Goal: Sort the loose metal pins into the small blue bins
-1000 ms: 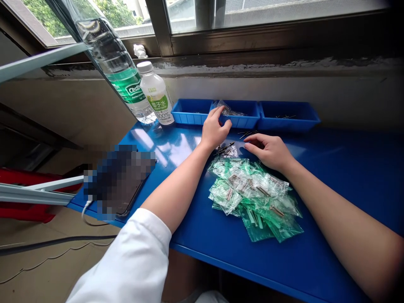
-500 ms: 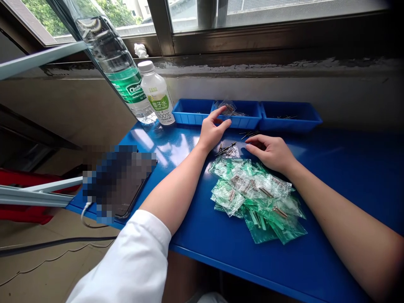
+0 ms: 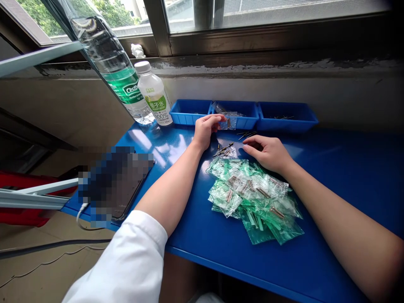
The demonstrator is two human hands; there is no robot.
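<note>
In front of the middle blue bin point(image 3: 249, 123), my left hand point(image 3: 204, 131) pinches a small clear plastic bag point(image 3: 232, 120) with a few copper-coloured pins inside. My right hand point(image 3: 269, 152) rests over the table with thumb and forefinger apart, and nothing shows between them. Several thin dark pins point(image 3: 246, 134) lie just beyond its fingertips. More dark and brass pins point(image 3: 223, 150) sit on a small clear bag point(image 3: 229, 153) between the hands. Nearer to me is a pile of clear and green plastic bags point(image 3: 252, 189), many holding copper-coloured pins.
Left point(image 3: 189, 119) and right point(image 3: 288, 123) blue bins flank the middle one along the wall. A large water bottle point(image 3: 118, 84) and a coconut water bottle point(image 3: 154, 94) stand at the back left. A dark tablet-like device point(image 3: 126, 185), partly blurred, lies by the blue table's left edge.
My left hand has drawn back from the middle bin with the small clear bag, now held in front of the bin wall. My right hand stays nearly in place.
</note>
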